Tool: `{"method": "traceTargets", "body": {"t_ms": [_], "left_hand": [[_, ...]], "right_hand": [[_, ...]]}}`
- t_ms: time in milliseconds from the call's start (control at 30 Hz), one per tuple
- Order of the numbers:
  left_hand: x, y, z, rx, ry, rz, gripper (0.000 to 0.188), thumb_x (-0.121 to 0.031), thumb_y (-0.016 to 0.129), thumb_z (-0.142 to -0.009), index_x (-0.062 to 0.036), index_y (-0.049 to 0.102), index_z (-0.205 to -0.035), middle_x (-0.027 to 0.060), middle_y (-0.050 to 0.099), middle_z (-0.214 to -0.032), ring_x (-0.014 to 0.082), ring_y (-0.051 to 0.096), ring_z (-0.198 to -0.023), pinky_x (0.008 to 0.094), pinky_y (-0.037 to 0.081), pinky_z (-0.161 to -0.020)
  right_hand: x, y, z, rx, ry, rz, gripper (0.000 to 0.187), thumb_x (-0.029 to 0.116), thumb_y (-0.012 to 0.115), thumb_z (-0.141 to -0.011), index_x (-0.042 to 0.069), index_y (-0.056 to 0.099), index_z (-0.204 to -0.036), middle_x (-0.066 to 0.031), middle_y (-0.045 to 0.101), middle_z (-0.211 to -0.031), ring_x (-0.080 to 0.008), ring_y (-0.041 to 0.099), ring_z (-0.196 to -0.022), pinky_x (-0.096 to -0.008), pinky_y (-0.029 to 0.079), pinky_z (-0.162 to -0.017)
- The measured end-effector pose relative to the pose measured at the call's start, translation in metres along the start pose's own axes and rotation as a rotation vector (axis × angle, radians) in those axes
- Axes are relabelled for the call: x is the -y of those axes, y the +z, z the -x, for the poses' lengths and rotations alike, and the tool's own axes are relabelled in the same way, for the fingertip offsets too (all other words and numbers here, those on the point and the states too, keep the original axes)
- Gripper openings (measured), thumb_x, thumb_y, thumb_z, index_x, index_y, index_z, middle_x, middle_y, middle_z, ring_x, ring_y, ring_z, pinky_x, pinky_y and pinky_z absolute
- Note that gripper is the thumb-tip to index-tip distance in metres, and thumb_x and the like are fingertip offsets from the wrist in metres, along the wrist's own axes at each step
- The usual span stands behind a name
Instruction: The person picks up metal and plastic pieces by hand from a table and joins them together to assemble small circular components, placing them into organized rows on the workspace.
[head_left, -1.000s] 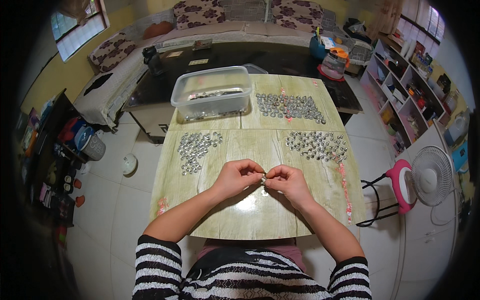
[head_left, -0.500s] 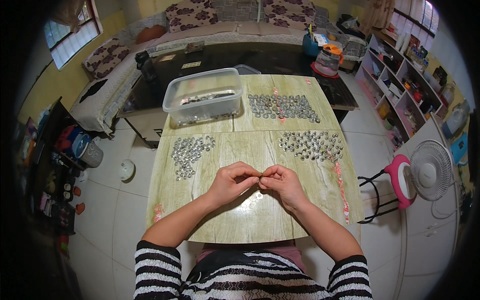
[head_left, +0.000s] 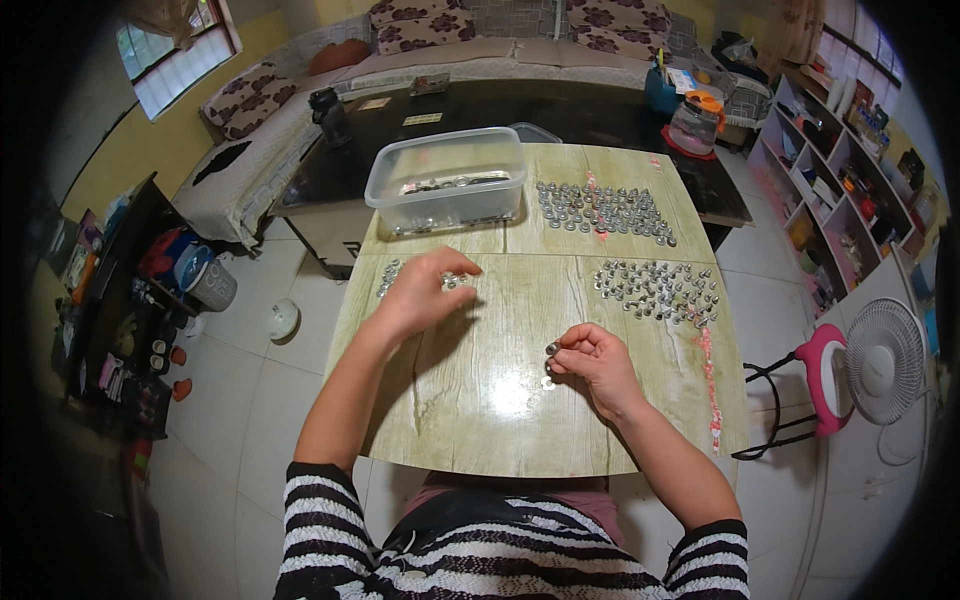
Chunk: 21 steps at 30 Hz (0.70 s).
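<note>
My left hand (head_left: 428,290) is over the left group of small shiny round metal pieces (head_left: 390,272), covering most of them. Its thumb and fingers are apart, with nothing visible between them. Right of the table's middle, my right hand (head_left: 603,372) pinches a small dark-and-silver metal part (head_left: 552,349) between thumb and fingertips; its exact kind is too small to make out. A small pale ring-like spot (head_left: 547,383) shows on the tabletop beside those fingers. Farther right lies a cluster of small pointed metal pieces (head_left: 655,290), with rows of similar pieces (head_left: 605,213) behind it.
A clear plastic tub (head_left: 445,205) holding metal parts stands at the back left of the wood-patterned table (head_left: 470,420). Behind is a dark low table (head_left: 450,100) with a bottle (head_left: 328,115) and a jug (head_left: 693,125). A white fan (head_left: 885,360) stands at the right.
My hands were together at the table's middle, fingertips meeting. Now the left has moved away to the left group and opened; the right keeps the small metal part. The whole view has shifted slightly.
</note>
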<state>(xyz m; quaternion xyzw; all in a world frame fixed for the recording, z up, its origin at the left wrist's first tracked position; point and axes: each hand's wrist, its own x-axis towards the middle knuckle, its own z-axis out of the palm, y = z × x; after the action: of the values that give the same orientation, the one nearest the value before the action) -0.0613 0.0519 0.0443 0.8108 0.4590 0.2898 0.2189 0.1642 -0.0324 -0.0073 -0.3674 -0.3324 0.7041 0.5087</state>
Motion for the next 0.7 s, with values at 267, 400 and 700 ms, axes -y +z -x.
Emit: {"method": "traceTargets", "body": {"t_ms": [267,400,700], "left_hand": [[0.036,-0.001,-0.018,0.140,0.069,-0.317,0.017,-0.011,0.063,-0.065,-0.0044,0.061,-0.081,0.0098,0.055,-0.080,0.0245,0.053,-0.076,0.0319,0.042,-0.070],[0.041,0.005,-0.023,0.131,0.063,-0.318,0.015,-0.012,0.063,-0.065,-0.0036,0.061,-0.077,0.0100,0.054,-0.076,0.0250,0.053,-0.073,0.0330,0.043,-0.067],[0.024,0.013,-0.019,0.114,0.029,-0.326,0.013,-0.012,0.063,-0.067,-0.0023,0.060,-0.076,0.0077,0.057,-0.073,0.0200,0.055,-0.066,0.0299,0.044,-0.061]], "right_hand": [[-0.004,-0.002,-0.002,0.005,-0.013,-0.012,0.012,-0.003,0.055,-0.073,0.001,0.048,-0.082,-0.0070,0.055,-0.073,-0.0110,0.056,-0.062,-0.0212,0.048,-0.057],[-0.003,-0.001,0.000,0.006,-0.010,-0.016,0.012,-0.003,0.055,-0.073,0.001,0.048,-0.082,-0.0071,0.056,-0.073,-0.0111,0.056,-0.062,-0.0211,0.048,-0.057],[-0.002,-0.003,-0.001,0.027,-0.014,-0.022,0.013,-0.002,0.055,-0.073,0.000,0.048,-0.084,-0.0070,0.054,-0.073,-0.0111,0.055,-0.064,-0.0203,0.047,-0.059]]}}
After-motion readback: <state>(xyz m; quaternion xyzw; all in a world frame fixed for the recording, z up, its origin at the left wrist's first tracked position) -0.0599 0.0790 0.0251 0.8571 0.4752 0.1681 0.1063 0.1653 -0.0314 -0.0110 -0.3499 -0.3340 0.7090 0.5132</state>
